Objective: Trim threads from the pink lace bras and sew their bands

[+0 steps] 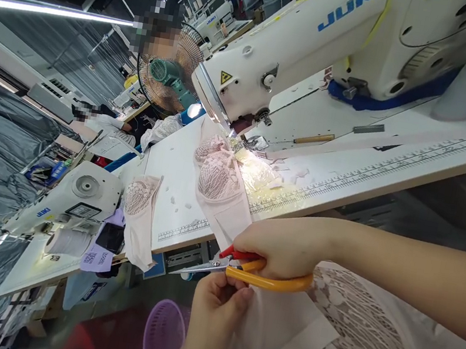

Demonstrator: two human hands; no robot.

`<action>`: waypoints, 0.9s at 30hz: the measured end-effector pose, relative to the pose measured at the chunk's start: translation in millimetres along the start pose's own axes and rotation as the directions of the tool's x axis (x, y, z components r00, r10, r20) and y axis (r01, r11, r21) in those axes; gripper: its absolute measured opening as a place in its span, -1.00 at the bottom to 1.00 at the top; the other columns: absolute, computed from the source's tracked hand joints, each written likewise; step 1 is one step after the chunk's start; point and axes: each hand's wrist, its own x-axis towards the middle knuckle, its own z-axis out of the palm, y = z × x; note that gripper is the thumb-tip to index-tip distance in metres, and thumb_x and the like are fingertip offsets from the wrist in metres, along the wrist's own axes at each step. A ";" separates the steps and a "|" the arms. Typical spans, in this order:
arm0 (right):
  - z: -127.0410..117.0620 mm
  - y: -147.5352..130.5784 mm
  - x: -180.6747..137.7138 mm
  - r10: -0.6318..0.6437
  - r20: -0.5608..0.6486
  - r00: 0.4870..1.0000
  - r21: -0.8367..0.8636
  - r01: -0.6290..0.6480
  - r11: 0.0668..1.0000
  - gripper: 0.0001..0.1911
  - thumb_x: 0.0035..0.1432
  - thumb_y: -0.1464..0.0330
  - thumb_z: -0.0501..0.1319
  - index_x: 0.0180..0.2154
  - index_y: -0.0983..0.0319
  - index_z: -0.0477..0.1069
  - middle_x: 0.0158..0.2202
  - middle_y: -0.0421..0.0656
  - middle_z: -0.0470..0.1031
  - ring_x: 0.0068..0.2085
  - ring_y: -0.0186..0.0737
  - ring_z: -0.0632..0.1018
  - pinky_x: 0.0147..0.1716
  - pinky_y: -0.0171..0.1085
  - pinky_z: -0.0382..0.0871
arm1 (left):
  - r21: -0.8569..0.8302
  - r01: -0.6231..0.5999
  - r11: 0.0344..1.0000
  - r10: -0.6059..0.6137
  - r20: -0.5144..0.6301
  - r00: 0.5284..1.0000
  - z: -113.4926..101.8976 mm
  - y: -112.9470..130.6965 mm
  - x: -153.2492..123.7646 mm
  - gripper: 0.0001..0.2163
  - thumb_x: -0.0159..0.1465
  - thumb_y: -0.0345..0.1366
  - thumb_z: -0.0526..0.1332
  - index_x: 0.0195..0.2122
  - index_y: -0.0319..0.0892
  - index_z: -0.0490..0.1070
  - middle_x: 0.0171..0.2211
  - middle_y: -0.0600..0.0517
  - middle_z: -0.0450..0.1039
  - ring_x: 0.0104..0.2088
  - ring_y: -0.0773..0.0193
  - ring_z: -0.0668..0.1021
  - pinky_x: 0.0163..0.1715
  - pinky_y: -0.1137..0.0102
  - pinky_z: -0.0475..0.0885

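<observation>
My right hand (287, 249) is closed round the orange handles of a pair of scissors (271, 279), whose blades point left past the table's front edge. Just below the blades, my left hand (218, 315) pinches the edge of a pale pink lace bra piece (278, 331) that spreads over my lap. Another pale pink bra piece (220, 181) lies under the sewing machine's needle area and hangs over the edge beside my right hand. Exactly where the fabric layers meet at the scissors is hidden by my fingers.
A white sewing machine (279, 57) stands on the ruler-marked table (334, 179). Further left are a bra piece (139, 212), a second sewing machine (87, 192) and a dark phone (110, 237). A purple basket (163, 336) sits below. Behind are a large fan (167, 74) and people.
</observation>
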 end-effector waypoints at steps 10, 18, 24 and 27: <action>0.7 1.0 1.5 -0.012 -0.010 1.000 -0.005 0.012 1.000 -0.79 -0.13 0.41 0.18 -0.56 0.17 0.11 -0.60 -0.31 0.20 -0.57 -0.32 0.23 -0.57 -0.28 0.07 | 0.002 -0.020 1.000 0.020 0.003 1.000 1.2 -1.4 1.0 -0.66 0.04 -0.03 0.38 -0.51 -0.24 0.45 -0.54 0.03 0.40 -0.47 0.33 0.41 -0.43 0.47 0.32; 10.0 5.3 1.3 -0.016 -0.018 1.000 0.019 0.017 1.000 -0.82 -0.03 0.39 0.14 -0.54 0.17 0.10 -0.56 -0.30 0.24 -0.54 -0.30 0.27 -0.58 -0.29 0.11 | -0.001 -0.057 0.998 0.056 -0.035 0.998 7.2 -7.8 -3.9 -0.71 0.09 -0.10 0.36 -0.30 -0.21 0.48 -0.38 -0.04 0.49 -0.37 0.25 0.49 -0.32 0.41 0.38; 14.8 -1.0 -2.0 0.084 -0.061 0.995 0.037 -0.082 0.996 -0.80 0.00 0.37 0.16 -0.53 0.17 0.10 -0.49 -0.26 0.28 -0.48 -0.26 0.29 -0.54 -0.28 0.09 | -0.022 -0.096 0.995 0.097 0.054 0.994 15.1 -7.6 -3.6 -0.74 0.13 -0.11 0.32 -0.30 -0.21 0.50 -0.35 -0.04 0.50 -0.29 0.23 0.49 -0.24 0.40 0.35; 27.6 -3.6 -9.9 0.171 -0.231 0.958 0.155 -0.137 0.978 -0.80 0.00 0.37 0.15 -0.50 0.16 0.08 -0.49 -0.24 0.28 -0.47 -0.26 0.31 -0.51 -0.28 0.14 | -0.221 0.028 0.975 -0.019 0.042 0.999 12.4 -8.0 -0.2 -0.67 -0.01 -0.07 0.42 -0.45 -0.24 0.45 -0.52 0.05 0.41 -0.48 0.37 0.40 -0.44 0.50 0.27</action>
